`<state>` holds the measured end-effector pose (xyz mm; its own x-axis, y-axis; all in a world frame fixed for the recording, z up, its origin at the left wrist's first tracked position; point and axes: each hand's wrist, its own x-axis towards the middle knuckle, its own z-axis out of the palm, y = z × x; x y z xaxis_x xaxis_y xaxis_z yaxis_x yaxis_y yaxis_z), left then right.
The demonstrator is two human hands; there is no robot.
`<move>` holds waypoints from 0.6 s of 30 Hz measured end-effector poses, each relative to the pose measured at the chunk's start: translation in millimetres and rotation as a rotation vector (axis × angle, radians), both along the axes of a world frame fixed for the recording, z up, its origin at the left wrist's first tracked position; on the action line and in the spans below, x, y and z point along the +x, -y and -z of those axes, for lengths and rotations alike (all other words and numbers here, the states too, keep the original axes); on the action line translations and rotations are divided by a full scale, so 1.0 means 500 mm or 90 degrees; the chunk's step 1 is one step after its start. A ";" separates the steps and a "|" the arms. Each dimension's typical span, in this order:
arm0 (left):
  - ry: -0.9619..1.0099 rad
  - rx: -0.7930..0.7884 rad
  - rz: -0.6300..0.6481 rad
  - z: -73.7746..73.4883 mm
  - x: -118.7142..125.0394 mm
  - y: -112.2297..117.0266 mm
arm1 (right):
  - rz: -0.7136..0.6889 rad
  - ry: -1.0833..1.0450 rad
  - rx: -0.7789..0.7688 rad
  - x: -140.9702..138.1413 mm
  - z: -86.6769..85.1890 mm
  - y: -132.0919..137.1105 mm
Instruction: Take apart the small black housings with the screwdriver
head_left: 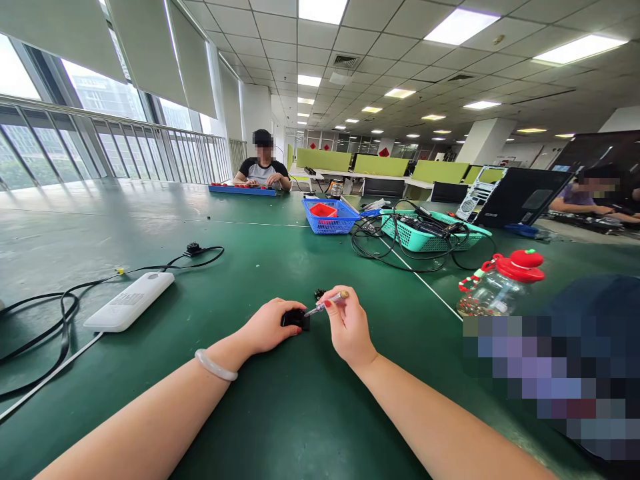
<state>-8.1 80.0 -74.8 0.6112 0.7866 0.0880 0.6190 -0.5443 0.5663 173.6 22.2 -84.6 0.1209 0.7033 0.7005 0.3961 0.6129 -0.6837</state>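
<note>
The small black part (296, 319) sits on the green tabletop (300, 413) right in front of me, and it is what I am working on with a slim screwdriver (327, 303). Far to my left a white power strip (129, 301) lies flat with its black cable (65, 313) looping away. My left hand (267, 327) rests on the tabletop with the wrist low, a pale bangle (216, 366) on the forearm, and its fingers are curled around the left side of the black part, pinning it down. My right hand (347, 323) comes in from the other side, wrist raised a little, thumb and fingertips pinching the screwdriver's handle so that the shaft slants down and left, its tip at the top of the part. I judge the work to be in mid-step: the tool is on the part, but I cannot tell whether a screw is in or out, nor how many remain. Another tiny dark piece (320, 293) lies just behind the tool. Further right stand a blue basket (330, 223), a teal basket (425, 237) of cables, and a clear red-capped bottle (500, 283).
</note>
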 end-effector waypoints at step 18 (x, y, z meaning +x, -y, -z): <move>0.008 0.018 0.014 0.001 0.006 0.002 | -0.055 0.277 0.104 -0.015 -0.018 0.021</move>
